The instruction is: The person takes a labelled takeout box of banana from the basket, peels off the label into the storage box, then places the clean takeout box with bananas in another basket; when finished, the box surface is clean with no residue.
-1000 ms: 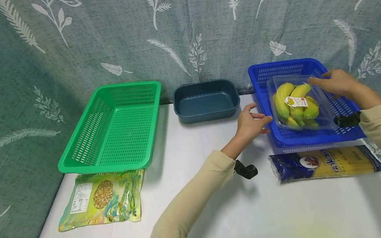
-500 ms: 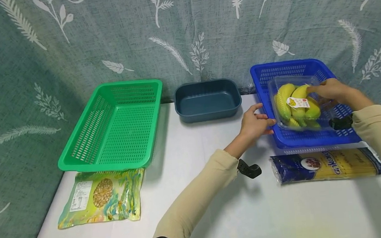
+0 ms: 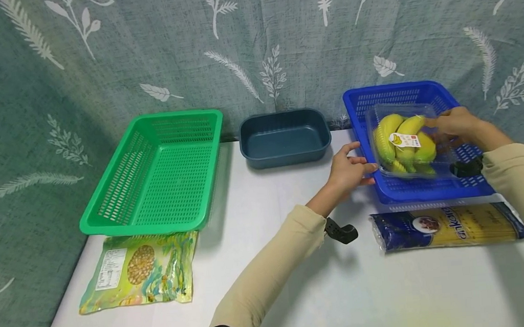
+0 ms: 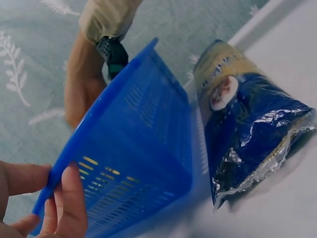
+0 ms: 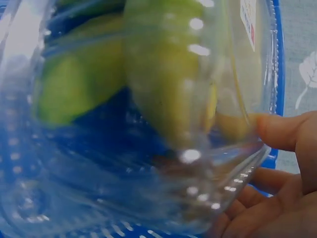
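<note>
A clear plastic box (image 3: 443, 163) of yellow-green bananas (image 3: 391, 138) with a white label sits in the blue basket (image 3: 430, 191), slightly tilted. My right hand (image 3: 462, 126) grips the box at its right side; in the right wrist view the thumb (image 5: 282, 131) lies on top and the fingers curl below the box edge. With my left hand (image 3: 348, 171) I hold the basket's left rim. Thumb and fingers pinch it from both sides in the left wrist view, where the basket wall (image 4: 133, 148) hides most of the box.
A pasta packet (image 3: 452, 226) lies just in front of the blue basket. Further left stand a dark teal tray (image 3: 286, 159) and a green basket (image 3: 197, 222), with a yellow-green bag (image 3: 141, 270) before it. A patterned curtain (image 3: 252, 41) hangs behind.
The right hand has moved left and in onto the box's side, and the box has shifted slightly left. My left hand has closed in on the basket rim.
</note>
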Available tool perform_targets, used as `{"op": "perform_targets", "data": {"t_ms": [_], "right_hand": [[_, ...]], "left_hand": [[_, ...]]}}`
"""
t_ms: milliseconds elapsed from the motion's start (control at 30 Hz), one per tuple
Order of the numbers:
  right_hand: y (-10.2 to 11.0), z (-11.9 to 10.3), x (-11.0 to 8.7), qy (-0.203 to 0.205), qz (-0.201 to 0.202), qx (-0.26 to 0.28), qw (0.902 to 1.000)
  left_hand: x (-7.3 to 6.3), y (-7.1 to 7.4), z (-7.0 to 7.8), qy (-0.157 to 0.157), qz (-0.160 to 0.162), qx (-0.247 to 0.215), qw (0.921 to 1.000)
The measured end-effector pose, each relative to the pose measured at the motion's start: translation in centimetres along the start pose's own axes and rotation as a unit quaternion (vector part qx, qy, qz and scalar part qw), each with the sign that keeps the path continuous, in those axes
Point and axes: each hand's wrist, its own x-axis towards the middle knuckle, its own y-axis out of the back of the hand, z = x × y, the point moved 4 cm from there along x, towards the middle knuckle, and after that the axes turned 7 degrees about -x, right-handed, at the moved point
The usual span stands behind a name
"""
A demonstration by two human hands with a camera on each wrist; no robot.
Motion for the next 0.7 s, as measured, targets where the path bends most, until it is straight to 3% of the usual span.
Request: {"op": "perform_targets", "data": {"t_ms": [200, 700], "right_hand": [[0.4, -0.2, -0.3, 0.014, 0.065, 0.03, 0.9973], [2.9, -1.7, -3.4, 0.05, 0.087, 0.076, 0.9921]], "left_hand": [[-0.1, -0.2, 0.1, 0.001, 0.001, -0.006, 1.0], [-0.2, -0.3, -0.1, -0.011, 0.013, 0.005, 0.9998]]}}
